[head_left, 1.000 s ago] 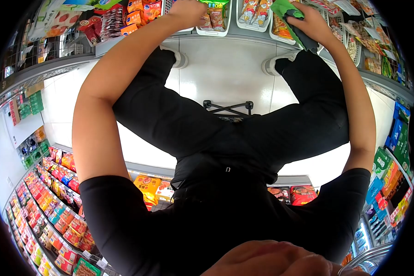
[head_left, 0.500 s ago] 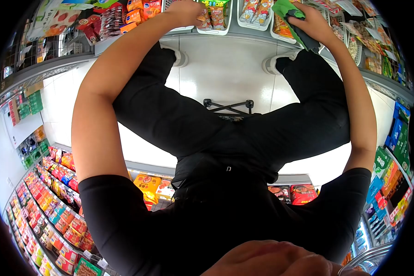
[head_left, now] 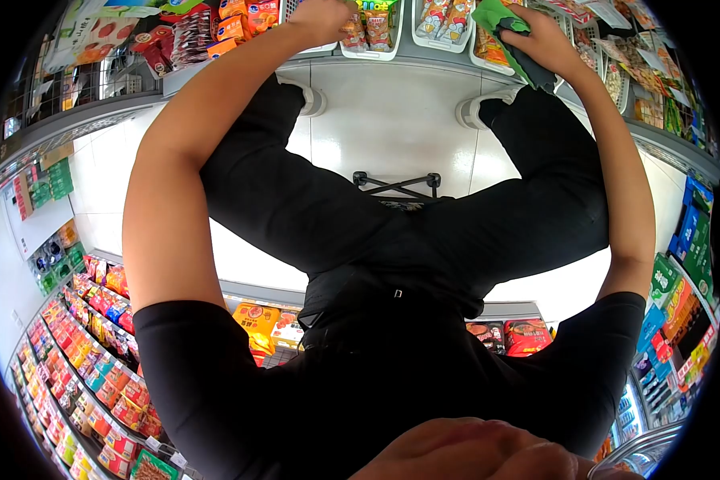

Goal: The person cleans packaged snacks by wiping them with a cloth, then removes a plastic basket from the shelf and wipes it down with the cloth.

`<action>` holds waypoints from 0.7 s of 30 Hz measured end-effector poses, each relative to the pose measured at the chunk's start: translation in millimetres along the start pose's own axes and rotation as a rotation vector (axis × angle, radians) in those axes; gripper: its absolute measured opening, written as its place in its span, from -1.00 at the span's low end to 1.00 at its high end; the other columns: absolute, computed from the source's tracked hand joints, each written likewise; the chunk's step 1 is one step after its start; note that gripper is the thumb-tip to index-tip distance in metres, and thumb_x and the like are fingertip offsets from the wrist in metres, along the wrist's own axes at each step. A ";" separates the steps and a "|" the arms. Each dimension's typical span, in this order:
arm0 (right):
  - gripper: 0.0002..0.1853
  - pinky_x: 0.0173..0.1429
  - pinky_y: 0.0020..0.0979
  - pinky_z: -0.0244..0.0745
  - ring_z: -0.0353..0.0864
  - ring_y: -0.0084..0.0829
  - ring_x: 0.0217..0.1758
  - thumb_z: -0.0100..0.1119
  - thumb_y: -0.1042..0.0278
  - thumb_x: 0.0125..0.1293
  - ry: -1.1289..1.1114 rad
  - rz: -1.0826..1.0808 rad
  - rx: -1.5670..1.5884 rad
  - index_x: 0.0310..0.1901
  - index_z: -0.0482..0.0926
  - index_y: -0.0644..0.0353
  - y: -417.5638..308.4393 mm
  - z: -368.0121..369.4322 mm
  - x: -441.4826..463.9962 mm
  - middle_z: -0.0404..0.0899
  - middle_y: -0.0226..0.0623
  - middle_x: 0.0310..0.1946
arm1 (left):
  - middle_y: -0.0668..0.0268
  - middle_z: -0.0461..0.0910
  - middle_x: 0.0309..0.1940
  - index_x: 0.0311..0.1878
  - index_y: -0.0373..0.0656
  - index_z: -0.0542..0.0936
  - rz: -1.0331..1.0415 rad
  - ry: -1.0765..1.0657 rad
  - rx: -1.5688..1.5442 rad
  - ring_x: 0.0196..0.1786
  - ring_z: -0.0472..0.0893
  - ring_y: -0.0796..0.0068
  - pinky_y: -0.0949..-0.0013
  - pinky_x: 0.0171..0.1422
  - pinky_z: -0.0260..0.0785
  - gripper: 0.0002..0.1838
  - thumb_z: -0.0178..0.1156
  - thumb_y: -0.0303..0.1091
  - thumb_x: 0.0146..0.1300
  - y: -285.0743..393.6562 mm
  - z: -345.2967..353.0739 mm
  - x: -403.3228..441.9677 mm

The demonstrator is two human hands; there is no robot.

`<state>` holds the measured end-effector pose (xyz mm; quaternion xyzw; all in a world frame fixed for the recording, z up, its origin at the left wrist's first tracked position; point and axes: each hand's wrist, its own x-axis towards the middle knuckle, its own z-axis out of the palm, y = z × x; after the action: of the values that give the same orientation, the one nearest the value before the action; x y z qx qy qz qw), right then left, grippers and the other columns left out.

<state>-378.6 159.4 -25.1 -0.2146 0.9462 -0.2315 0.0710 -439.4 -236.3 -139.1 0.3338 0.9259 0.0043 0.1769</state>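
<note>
My left hand [head_left: 322, 21] is at the top, over the edges of white plastic baskets, with its fingers curled. It is beside orange-brown snack packets [head_left: 378, 30] in a white basket [head_left: 372, 55]. What its fingers close on is hidden. My right hand [head_left: 542, 42] is wrapped round a green and dark grey cloth [head_left: 500, 18], which hangs down past the shelf's front edge. Below the cloth, another white basket [head_left: 492, 64] holds orange packets.
A basket of clear snack packs [head_left: 444, 24] stands between my hands. Orange packets [head_left: 232, 30] lie at the left. A folding stool frame [head_left: 398, 186] is between my black-clad legs on the white floor [head_left: 392, 120]. Snack shelves [head_left: 96, 372] rise at the lower left, with more goods at right.
My left forearm and elbow have shifted very slightly. My right hand keeps its hold on the cloth, and the baskets look the same.
</note>
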 end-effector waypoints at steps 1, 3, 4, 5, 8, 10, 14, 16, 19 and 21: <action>-0.40 0.06 -0.07 0.61 0.73 0.14 -0.06 0.41 0.18 0.17 -0.001 0.001 0.003 0.19 0.58 0.35 0.3 0.0 0.1 0.70 0.24 -0.12 | 0.08 0.75 -0.22 0.05 -0.02 0.66 0.032 0.053 -0.005 -0.13 0.75 -0.06 -0.07 -0.06 0.58 -0.59 0.41 -0.05 0.20 -7.7 5.6 0.3; -0.42 0.06 -0.07 0.61 0.73 0.14 -0.06 0.41 0.18 0.16 -0.016 0.012 0.005 0.17 0.60 0.36 1.2 -0.6 0.3 0.70 0.24 -0.12 | 0.06 0.74 -0.22 0.06 -0.03 0.64 0.019 0.070 0.021 -0.13 0.74 -0.07 -0.08 -0.08 0.57 -0.56 0.42 -0.04 0.20 -10.3 5.5 2.2; -0.42 0.07 -0.07 0.61 0.73 0.14 -0.05 0.40 0.17 0.16 -0.029 0.021 0.005 0.16 0.60 0.36 1.4 -1.0 0.4 0.70 0.24 -0.13 | 0.05 0.74 -0.22 0.07 -0.04 0.62 -0.025 0.032 0.053 -0.13 0.74 -0.07 -0.09 -0.08 0.56 -0.55 0.42 -0.03 0.20 -7.8 -2.3 2.9; -0.43 0.07 -0.07 0.61 0.74 0.14 -0.05 0.40 0.17 0.16 -0.043 0.030 0.007 0.15 0.61 0.36 1.4 -1.0 0.2 0.70 0.24 -0.13 | 0.03 0.73 -0.22 0.07 -0.04 0.61 -0.070 -0.007 0.086 -0.12 0.74 -0.07 -0.10 -0.09 0.56 -0.53 0.43 -0.02 0.19 -4.6 -8.6 1.8; -0.43 0.07 -0.06 0.61 0.74 0.14 -0.05 0.40 0.15 0.16 -0.041 0.033 -0.027 0.14 0.61 0.36 2.2 -0.4 0.0 0.70 0.24 -0.13 | 0.02 0.70 -0.10 0.08 -0.07 0.58 -0.044 0.037 0.042 -0.10 0.73 -0.04 -0.10 -0.08 0.55 -0.49 0.44 0.01 0.17 -11.1 -8.3 2.0; -0.42 0.07 -0.05 0.61 0.74 0.15 -0.05 0.40 0.14 0.16 -0.043 0.043 -0.020 0.13 0.61 0.37 1.9 -1.1 0.2 0.70 0.25 -0.12 | 0.04 0.66 -0.03 0.10 -0.08 0.58 -0.063 0.090 0.052 -0.08 0.73 -0.04 -0.10 -0.06 0.56 -0.46 0.44 0.03 0.17 -4.2 -17.4 -3.7; -0.47 0.05 -0.04 0.60 0.72 0.15 -0.07 0.41 0.15 0.17 -0.022 0.033 -0.026 0.09 0.62 0.34 5.1 0.5 -0.9 0.70 0.21 -0.13 | 0.05 0.59 0.09 0.15 -0.09 0.56 -0.064 0.141 0.070 -0.01 0.72 -0.04 -0.10 -0.01 0.56 -0.41 0.45 0.02 0.15 -1.9 -29.0 -7.4; -0.41 0.08 -0.13 0.59 0.74 0.02 -0.07 0.37 0.11 0.27 -0.039 0.009 -0.033 0.25 0.57 0.30 42.4 16.1 2.1 0.71 0.14 -0.10 | 0.04 0.60 0.08 0.18 -0.09 0.56 -0.072 0.153 0.052 0.01 0.71 -0.05 -0.09 0.01 0.56 -0.40 0.45 0.01 0.15 -2.8 -29.1 -8.5; -0.40 0.08 -0.18 0.59 0.74 -0.03 -0.08 0.34 0.10 0.32 -0.034 -0.006 -0.028 0.31 0.55 0.28 53.5 23.0 2.2 0.72 0.11 -0.10 | 0.04 0.60 0.08 0.21 -0.09 0.56 -0.061 0.131 0.026 0.04 0.70 -0.05 -0.09 0.04 0.56 -0.38 0.45 0.01 0.16 -5.0 -30.1 -10.0; -0.41 0.07 -0.18 0.59 0.74 -0.02 -0.09 0.34 0.11 0.31 -0.056 0.021 -0.013 0.28 0.57 0.29 50.9 20.2 1.4 0.71 0.11 -0.12 | 0.04 0.60 0.08 0.21 -0.10 0.56 -0.060 0.113 0.008 0.06 0.69 -0.06 -0.08 0.07 0.56 -0.38 0.45 0.01 0.16 -0.7 -35.8 -10.9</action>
<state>-394.1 191.2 -66.9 -0.2117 0.9475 -0.2187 0.0984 -443.8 -239.6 -102.1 0.3057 0.9440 0.0140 0.1230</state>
